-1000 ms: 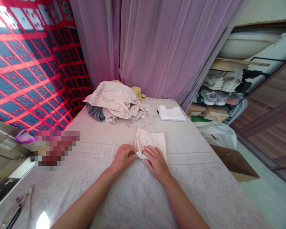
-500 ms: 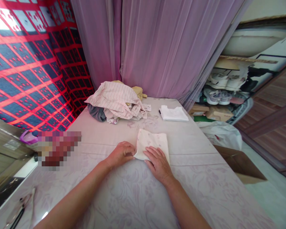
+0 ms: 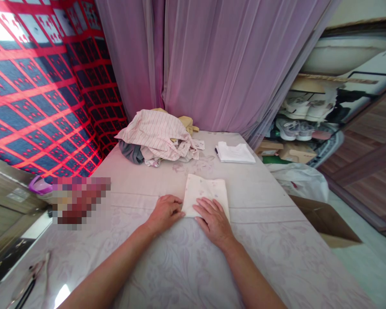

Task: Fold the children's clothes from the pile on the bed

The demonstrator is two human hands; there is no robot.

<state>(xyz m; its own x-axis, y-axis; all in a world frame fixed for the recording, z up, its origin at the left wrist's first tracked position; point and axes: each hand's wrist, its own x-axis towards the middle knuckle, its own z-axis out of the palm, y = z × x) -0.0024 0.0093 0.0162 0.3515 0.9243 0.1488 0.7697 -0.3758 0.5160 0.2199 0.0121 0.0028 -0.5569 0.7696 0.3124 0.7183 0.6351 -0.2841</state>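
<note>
A folded cream cloth (image 3: pixel 193 189) with small faint spots lies in front of me, roughly square. My right hand (image 3: pixel 212 219) rests flat over its lower middle, fingers stretched out. At the cloth's near left corner is my left hand (image 3: pixel 167 211), its thumb touching the edge and its fingers loosely bent, apart from the thumb. Beyond, to the right, sits a folded white garment (image 3: pixel 234 152). A heap of clothes with a pink striped garment (image 3: pixel 157 131) on top stands further back, left of centre.
All of this lies on a pale patterned bedspread (image 3: pixel 180 266). Eyeglasses (image 3: pixel 28 283) are at the near left. A purple curtain (image 3: pixel 206 64) hangs behind. To the right are shelves with shoes (image 3: pixel 296 128), a white plastic bag (image 3: pixel 302 180) and a cardboard box (image 3: pixel 324 219).
My left hand has loosened from the cloth's near left corner, which now lies flatter. The right hand stays in place on the cloth.
</note>
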